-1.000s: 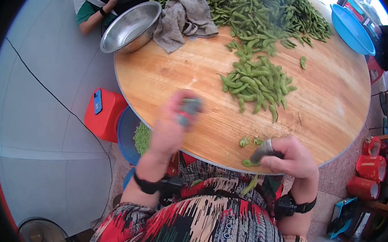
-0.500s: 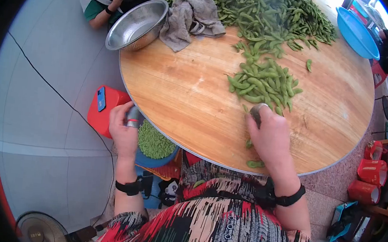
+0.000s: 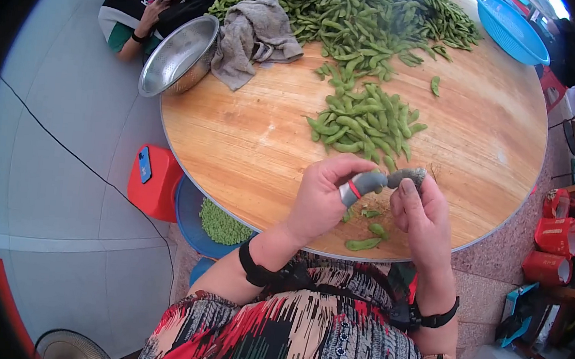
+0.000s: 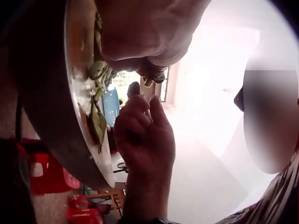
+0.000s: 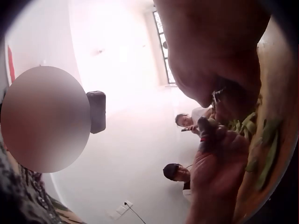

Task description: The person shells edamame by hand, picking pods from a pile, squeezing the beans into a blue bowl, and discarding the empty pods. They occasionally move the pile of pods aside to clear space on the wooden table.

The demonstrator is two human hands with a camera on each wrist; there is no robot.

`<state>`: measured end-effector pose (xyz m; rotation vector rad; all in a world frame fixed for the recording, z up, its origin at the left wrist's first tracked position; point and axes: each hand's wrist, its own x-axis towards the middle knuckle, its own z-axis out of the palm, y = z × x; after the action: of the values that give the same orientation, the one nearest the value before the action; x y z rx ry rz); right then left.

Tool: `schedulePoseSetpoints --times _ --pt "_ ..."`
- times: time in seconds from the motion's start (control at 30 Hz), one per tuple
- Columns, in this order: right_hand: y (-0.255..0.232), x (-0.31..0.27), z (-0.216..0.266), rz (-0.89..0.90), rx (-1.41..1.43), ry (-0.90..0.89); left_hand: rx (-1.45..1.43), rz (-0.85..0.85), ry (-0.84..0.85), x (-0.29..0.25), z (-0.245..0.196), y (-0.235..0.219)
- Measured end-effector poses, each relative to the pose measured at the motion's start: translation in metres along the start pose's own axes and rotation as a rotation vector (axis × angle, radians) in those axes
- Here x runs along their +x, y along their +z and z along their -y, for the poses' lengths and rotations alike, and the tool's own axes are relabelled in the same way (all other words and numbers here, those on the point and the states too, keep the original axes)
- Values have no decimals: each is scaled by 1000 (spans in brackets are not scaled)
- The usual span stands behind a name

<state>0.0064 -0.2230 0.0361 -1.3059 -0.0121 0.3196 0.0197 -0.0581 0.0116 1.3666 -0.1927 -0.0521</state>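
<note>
Both hands meet over the near edge of the round wooden table (image 3: 238, 120). My left hand (image 3: 320, 199), with a grey thumb cover (image 3: 367, 182) banded in red, pinches a green edamame pod (image 3: 376, 171), of which only a sliver shows. From the other side my right hand (image 3: 426, 219) grips at the same spot, thumb against a grey finger cover (image 3: 407, 177); its fingers hide most of the pod. Beneath the hands lie a few loose pods (image 3: 362, 243). Just beyond them is a small pile of edamame pods (image 3: 368, 121).
A large heap of pods (image 3: 342, 20) covers the far side. At left stand a metal colander (image 3: 186, 51) and a grey cloth (image 3: 251, 43). Below the table edge, a blue basin (image 3: 185, 211) holds shelled beans (image 3: 223, 225) beside a red stool (image 3: 153, 192). A blue basket (image 3: 512, 32) sits far right.
My left hand has come from above the bean basin back over the table. The right hand has drawn back from the small pile, and the two now meet at a pod.
</note>
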Motion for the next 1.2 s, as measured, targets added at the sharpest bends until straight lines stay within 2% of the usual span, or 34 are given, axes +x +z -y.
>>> schedulePoseSetpoints --times 0.03,0.1,0.13,0.17,0.27,0.4,0.5,0.57,0.67,0.7,0.73,0.77,0.8,0.83,0.87,0.9,0.93,0.97,1.0,1.03,1.07,1.17,1.2 --pt "2 -2 2 -9 -14 33 -115 -5 -6 1 4 2" --pt "2 -3 1 -19 -23 65 -162 -11 -25 1 9 6" --pt "1 -3 -3 48 37 102 -212 -20 -43 1 9 7" --pt "0 -2 -5 115 97 140 -209 -19 -47 2 10 7" --pt "-1 1 -7 162 120 133 -167 -27 -38 2 13 4" --pt "-2 4 -8 168 211 181 -4 -43 38 4 8 3" --pt "-3 6 -10 187 179 191 58 -74 32 5 10 4" --pt "0 7 -10 92 -57 126 68 -100 2 4 14 2" --pt "0 6 -11 73 -176 46 151 -54 -27 5 14 -1" --pt "0 5 -11 73 -176 48 -43 21 -65 6 10 2" --pt "-1 5 -11 97 -27 113 -236 95 -101 7 7 3" --pt "-2 5 -10 121 122 178 -237 94 -101 7 8 2" --pt "-2 5 -8 122 122 179 -392 151 -173 8 9 -1" --pt "-2 4 -5 144 257 241 -547 209 -246 7 10 -3" --pt "-2 4 -4 166 393 302 -547 207 -247 7 9 -3" --pt "-3 5 -5 167 394 302 -596 187 -329 7 7 -3" --pt "-4 5 -8 140 289 280 -644 169 -411 8 5 -3" --pt "-4 6 -10 112 184 256 -642 169 -410 7 3 -1" --pt "-4 6 -13 112 184 254 -462 182 -314 6 1 3" --pt "-3 6 -16 51 -150 60 -283 193 -217 6 1 6" --pt "-2 6 -18 -11 -481 -137 -283 194 -216 6 3 6" --pt "-4 5 -15 -42 -546 -103 -224 58 -201 7 10 6" --pt "-4 5 -11 -42 -546 -104 -224 58 -201 7 9 5"
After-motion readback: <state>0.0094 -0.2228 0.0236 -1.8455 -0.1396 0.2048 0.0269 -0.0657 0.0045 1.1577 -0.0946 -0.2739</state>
